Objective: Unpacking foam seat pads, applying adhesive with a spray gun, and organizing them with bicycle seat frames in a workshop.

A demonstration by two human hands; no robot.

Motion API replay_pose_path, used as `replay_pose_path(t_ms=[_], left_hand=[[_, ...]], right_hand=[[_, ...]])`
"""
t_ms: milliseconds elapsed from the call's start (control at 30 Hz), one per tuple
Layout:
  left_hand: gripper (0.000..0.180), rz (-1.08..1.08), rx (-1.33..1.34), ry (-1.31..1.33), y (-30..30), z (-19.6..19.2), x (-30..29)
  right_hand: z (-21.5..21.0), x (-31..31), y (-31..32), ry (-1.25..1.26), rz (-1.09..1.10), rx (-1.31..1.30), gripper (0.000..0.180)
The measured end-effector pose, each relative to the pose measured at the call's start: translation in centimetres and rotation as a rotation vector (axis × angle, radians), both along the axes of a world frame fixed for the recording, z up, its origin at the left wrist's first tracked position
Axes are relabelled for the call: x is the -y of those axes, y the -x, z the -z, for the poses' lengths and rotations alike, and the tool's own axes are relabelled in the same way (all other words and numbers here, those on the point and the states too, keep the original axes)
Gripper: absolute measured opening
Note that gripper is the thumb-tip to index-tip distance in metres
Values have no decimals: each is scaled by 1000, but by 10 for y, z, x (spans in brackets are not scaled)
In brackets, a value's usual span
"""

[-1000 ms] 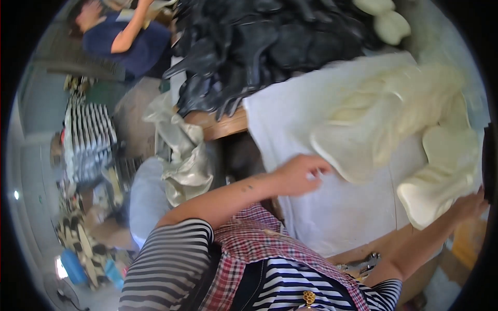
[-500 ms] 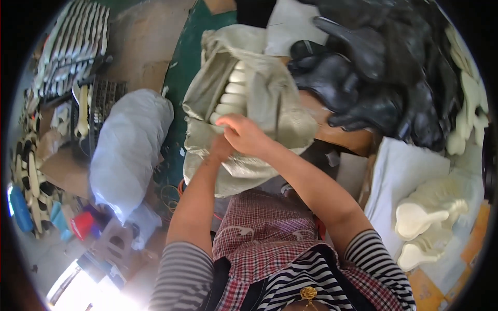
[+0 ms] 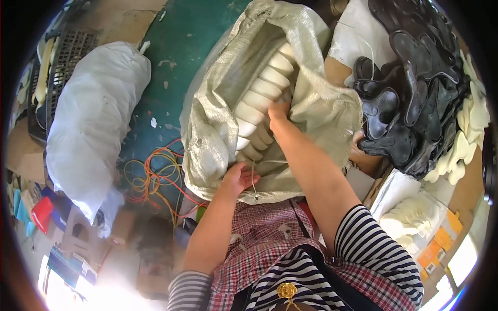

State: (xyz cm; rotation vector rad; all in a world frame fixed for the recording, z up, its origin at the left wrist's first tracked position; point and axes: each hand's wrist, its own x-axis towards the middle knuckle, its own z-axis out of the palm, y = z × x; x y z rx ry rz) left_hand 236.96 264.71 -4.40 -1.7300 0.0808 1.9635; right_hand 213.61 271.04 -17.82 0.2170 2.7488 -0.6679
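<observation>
A beige woven sack [image 3: 332, 119] lies wide open in front of me. Inside it, cream-white pieces with rounded ends [image 3: 262, 88] are stacked in a slanting row; what they are cannot be made out. My right hand [image 3: 279, 113] reaches into the sack against the right side of this row, its fingers mostly hidden. At the near edge of the opening rests my left hand [image 3: 240, 179], palm partly up and fingers loosely apart, with nothing seen in it. A thin pale string [image 3: 253, 181] hangs beside its fingers.
A stuffed white plastic bag [image 3: 98, 114] lies on the left of the green surface [image 3: 171, 78]. Orange and yellow cords [image 3: 155, 168] coil near the sack. Glossy black moulded pieces [image 3: 410, 103] pile up at right, with cream pieces [image 3: 459, 155] beyond and a black crate [image 3: 57, 72] far left.
My hands, together at the sack's mouth before, are now apart: the right has gone into the sack, the left sits at its near edge. The mouth gapes wider, and the view has shifted.
</observation>
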Motion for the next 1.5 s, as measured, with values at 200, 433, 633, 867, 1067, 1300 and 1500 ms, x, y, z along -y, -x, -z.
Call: replay_pose_path(t_ms=[200, 433, 633, 867, 1067, 1300, 1500], left_hand=[[36, -574, 195, -133, -38, 69, -19], [37, -329, 578, 218, -38, 23, 18], [68, -282, 530, 377, -51, 24, 25], [71, -253, 383, 1078, -44, 10, 54], [52, -271, 425, 1280, -74, 7, 101], [63, -242, 370, 1266, -76, -8, 127], [68, -138, 522, 1011, -62, 1, 117]], right_hand=[[109, -79, -28, -25, 247, 119, 45], [95, -57, -15, 193, 431, 192, 48], [32, -4, 24, 406, 578, 147, 50], [-55, 35, 56, 660, 715, 112, 53], [-62, 58, 64, 39, 95, 149, 51], [-63, 74, 81, 69, -193, -115, 73], [-79, 81, 85, 592, 269, 146, 94]])
